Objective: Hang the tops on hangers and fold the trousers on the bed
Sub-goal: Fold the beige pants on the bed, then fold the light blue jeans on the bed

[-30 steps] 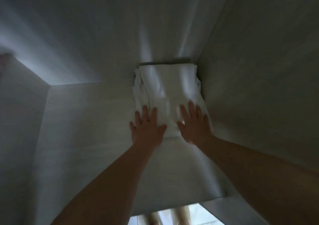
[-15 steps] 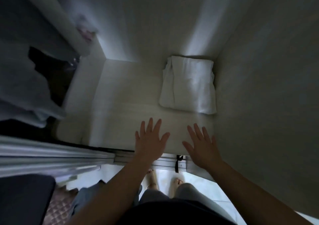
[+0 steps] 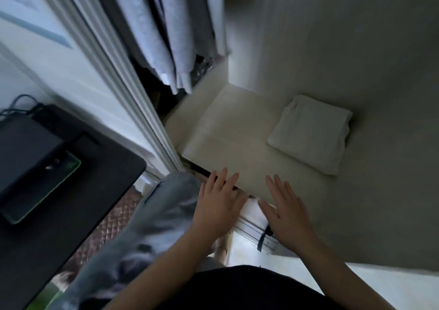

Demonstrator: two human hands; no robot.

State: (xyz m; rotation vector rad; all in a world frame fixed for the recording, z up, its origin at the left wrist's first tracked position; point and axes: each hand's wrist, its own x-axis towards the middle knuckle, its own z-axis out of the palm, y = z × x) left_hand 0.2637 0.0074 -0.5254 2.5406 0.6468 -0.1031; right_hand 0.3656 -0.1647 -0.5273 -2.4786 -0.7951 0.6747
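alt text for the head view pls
The left hand and right hand are open near the front edge of a pale shelf, with a folded white garment lying farther back on the right. Grey clothes hang at upper left.

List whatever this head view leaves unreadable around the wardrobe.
All in the head view:
The folded white cloth on the cream shelf: its folds hide whether it is trousers.
The hanging grey garments: the top edge cuts off their hangers.
The left hand and right hand: only their backs show, so touching or hovering is unclear.
The dark gap beneath the garments: too dim.
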